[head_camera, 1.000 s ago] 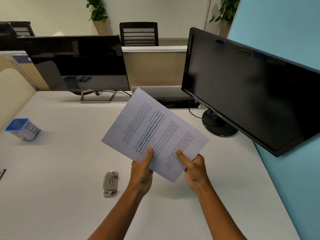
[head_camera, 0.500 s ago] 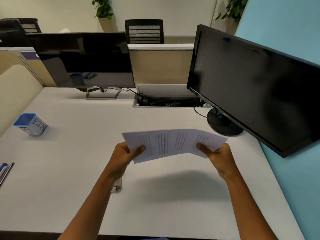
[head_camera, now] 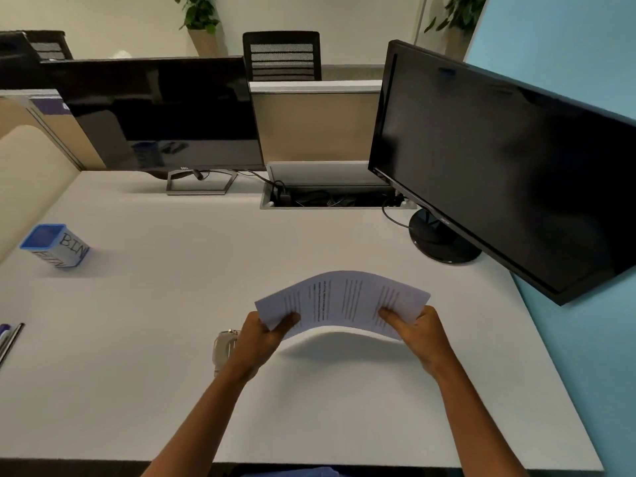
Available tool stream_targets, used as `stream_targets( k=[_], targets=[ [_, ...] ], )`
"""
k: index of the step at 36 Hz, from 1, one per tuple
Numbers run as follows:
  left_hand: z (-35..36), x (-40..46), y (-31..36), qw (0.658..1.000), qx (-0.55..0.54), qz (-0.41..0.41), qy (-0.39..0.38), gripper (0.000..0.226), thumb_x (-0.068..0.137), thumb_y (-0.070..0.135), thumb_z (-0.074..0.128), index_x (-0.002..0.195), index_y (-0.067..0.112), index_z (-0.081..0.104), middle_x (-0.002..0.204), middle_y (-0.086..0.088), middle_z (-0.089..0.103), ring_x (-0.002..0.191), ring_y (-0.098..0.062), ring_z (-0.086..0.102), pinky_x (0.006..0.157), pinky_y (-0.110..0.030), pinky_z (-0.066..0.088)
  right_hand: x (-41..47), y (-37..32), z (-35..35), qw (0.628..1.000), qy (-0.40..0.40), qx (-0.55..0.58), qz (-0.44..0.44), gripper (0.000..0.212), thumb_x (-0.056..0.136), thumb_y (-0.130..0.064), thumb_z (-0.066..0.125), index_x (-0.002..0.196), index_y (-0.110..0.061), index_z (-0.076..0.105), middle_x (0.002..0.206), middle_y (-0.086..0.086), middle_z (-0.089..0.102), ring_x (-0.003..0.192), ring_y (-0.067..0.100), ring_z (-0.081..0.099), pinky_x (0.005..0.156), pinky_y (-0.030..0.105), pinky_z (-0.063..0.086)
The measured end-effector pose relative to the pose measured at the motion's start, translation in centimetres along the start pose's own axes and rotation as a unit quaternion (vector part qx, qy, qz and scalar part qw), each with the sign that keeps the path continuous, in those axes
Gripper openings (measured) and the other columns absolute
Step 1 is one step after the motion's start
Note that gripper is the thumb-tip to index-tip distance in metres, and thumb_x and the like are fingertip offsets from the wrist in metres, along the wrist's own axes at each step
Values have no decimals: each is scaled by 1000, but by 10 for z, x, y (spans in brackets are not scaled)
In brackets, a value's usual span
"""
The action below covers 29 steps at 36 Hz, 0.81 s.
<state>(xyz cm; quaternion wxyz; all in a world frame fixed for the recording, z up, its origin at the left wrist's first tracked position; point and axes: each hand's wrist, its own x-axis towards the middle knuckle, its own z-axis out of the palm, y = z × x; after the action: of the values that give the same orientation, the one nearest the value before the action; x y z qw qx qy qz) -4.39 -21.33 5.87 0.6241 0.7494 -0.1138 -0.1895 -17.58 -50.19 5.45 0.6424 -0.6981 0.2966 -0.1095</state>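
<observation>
A printed sheet of paper [head_camera: 340, 301] hangs just above the white desk [head_camera: 172, 304], bowed upward in the middle, its text running sideways. My left hand [head_camera: 265, 335] pinches its left end, thumb on top. At the right end my right hand [head_camera: 416, 328] pinches it the same way. A grey stapler [head_camera: 223, 346] lies on the desk just left of my left hand, partly hidden by the wrist.
A blue box marked BIN [head_camera: 55, 246] stands at the left. Pens [head_camera: 8, 339] lie at the left edge. Two dark monitors [head_camera: 165, 111] [head_camera: 499, 160] stand at the back and right, with an open cable tray [head_camera: 330, 197] between them.
The sheet has swung from tilted upright to lying low and flat over the desk, now bowed. My hands have moved apart to its two ends.
</observation>
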Motion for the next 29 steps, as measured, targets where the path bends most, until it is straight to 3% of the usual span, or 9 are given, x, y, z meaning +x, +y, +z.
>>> stream_targets(
  k=[3, 7, 13, 15, 17, 20, 24, 26, 29],
  targets=[
    [1, -4, -1, 1000, 2, 0, -12, 42, 94, 19, 76, 105, 60, 71, 109, 16, 78, 103, -10, 74, 82, -29, 64, 1, 4, 1, 1000, -6, -11, 5, 23, 84, -24, 88, 103, -29, 75, 93, -11, 82, 88, 6, 78, 67, 18, 61],
    [3, -7, -4, 1000, -1, -17, 0, 30, 92, 32, 76, 107, 58, 71, 109, 11, 77, 103, -14, 74, 84, -36, 65, 2, 10, 2, 999, -17, -25, 20, 21, 84, -23, 89, 97, -31, 76, 91, -13, 82, 88, 6, 78, 67, 17, 60],
    [-4, -10, 4, 999, -16, -43, -28, 21, 89, 41, 73, 108, 50, 74, 112, 8, 78, 99, -21, 76, 79, -39, 66, 7, 5, -9, 998, -37, -34, 30, 30, 85, -30, 89, 112, -23, 79, 101, -7, 83, 92, 11, 80, 79, 28, 66],
    [-9, -11, 6, 998, -26, -47, -38, 18, 93, 36, 72, 108, 45, 76, 113, 6, 78, 98, -22, 77, 75, -35, 66, 7, -2, -14, 996, -73, -35, 38, 30, 82, -38, 88, 108, -25, 80, 102, -8, 84, 94, 13, 80, 80, 30, 66],
    [-16, -13, 4, 997, -43, -58, -31, 15, 94, 34, 74, 108, 36, 78, 112, 1, 79, 96, -26, 78, 73, -33, 65, 5, -9, -18, 993, -111, -20, 44, 43, 75, -51, 89, 108, -25, 81, 107, -6, 83, 101, 18, 80, 79, 27, 66],
    [-23, -17, 1, 994, -81, -69, 1, 23, 89, 34, 79, 107, 20, 79, 109, -8, 80, 96, -36, 77, 76, -40, 65, 2, -15, -22, 980, -173, 55, 80, 61, 69, -64, 89, 116, -26, 81, 120, 4, 80, 113, 25, 77, 85, 35, 66],
    [-27, -23, -4, 981, -172, -64, 67, 36, 87, 26, 78, 118, 9, 73, 117, -15, 76, 106, -39, 74, 85, -47, 64, -2, -12, -16, 928, -226, 262, 140, 56, 96, -50, 69, 141, -16, 67, 140, 20, 68, 127, 42, 67, 94, 61, 60],
    [-21, -26, -6, 965, -233, -61, 100, 42, 91, 19, 76, 129, 7, 65, 126, -14, 73, 113, -34, 72, 91, -46, 63, -6, -13, -4, 900, -244, 329, 148, 59, 102, -48, 55, 149, -12, 57, 146, 25, 62, 135, 46, 60, 97, 64, 57],
    [-7, -31, -7, 935, -317, -60, 147, 50, 93, 8, 72, 141, 11, 57, 134, -13, 69, 121, -30, 69, 91, -44, 62, -16, -17, 27, 890, -253, 362, 115, 61, 103, -44, 55, 155, -14, 48, 154, 21, 56, 142, 42, 54, 107, 65, 51]
  ],
)
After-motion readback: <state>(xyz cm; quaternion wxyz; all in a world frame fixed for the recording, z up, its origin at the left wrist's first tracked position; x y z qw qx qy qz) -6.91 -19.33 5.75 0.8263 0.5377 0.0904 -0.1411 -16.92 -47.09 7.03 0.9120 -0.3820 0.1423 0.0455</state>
